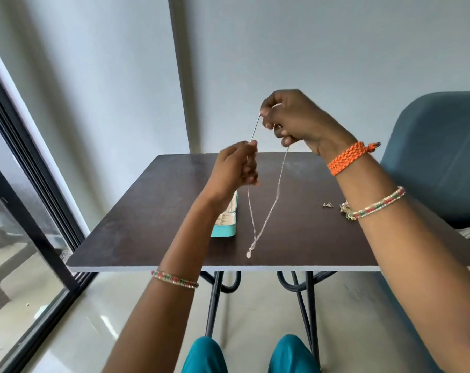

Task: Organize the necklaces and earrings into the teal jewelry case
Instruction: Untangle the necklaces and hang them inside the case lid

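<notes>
A thin silver necklace (266,219) with a small pendant hangs in a long loop above the dark table (153,238). My right hand (295,119) is raised and pinches one end of the chain. My left hand (236,165), lower and to the left, pinches the other end. The teal jewelry case (225,224) lies open on the table, partly hidden behind my left forearm. Small earrings (328,204) and a cluster of jewelry (345,211) lie on the table beside my right forearm.
A blue chair (438,157) stands right of the table. A glass door with a black frame (40,211) runs along the left. My knees in teal trousers (207,356) sit below the table's near edge.
</notes>
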